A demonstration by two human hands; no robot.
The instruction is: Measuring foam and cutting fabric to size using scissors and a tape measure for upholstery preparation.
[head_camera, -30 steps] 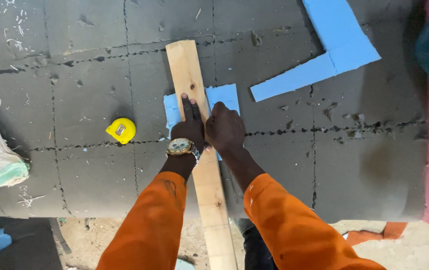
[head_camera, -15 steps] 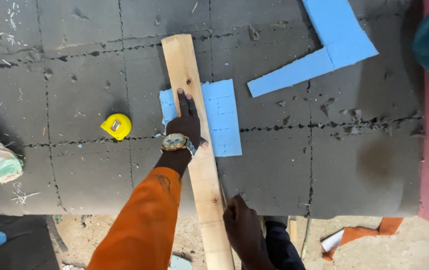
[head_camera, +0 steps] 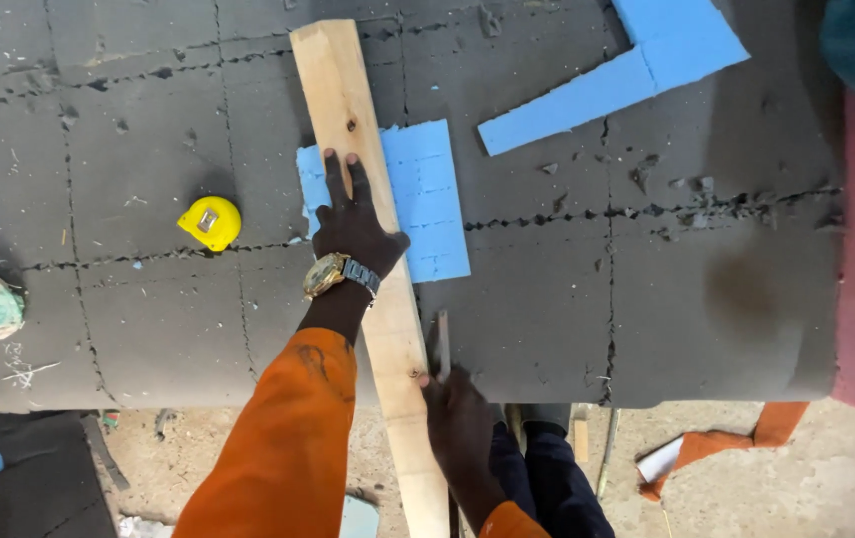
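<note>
Head view: a person's left hand (head_camera: pixel 353 224), fingers spread flat, pins a long wooden plank (head_camera: pixel 372 249) across a pale blue foam sheet (head_camera: pixel 427 199) on a grey scored work surface (head_camera: pixel 148 149). At the near edge, just beside the plank, the right hand (head_camera: pixel 462 428) closes around a thin blade-like tool (head_camera: pixel 442 344); its kind cannot be told. The plank appears to serve as a straightedge, so a steady press matters. A yellow tape measure (head_camera: pixel 210 221) sits to the left; blue foam offcuts (head_camera: pixel 611 75) lie well apart.
</note>
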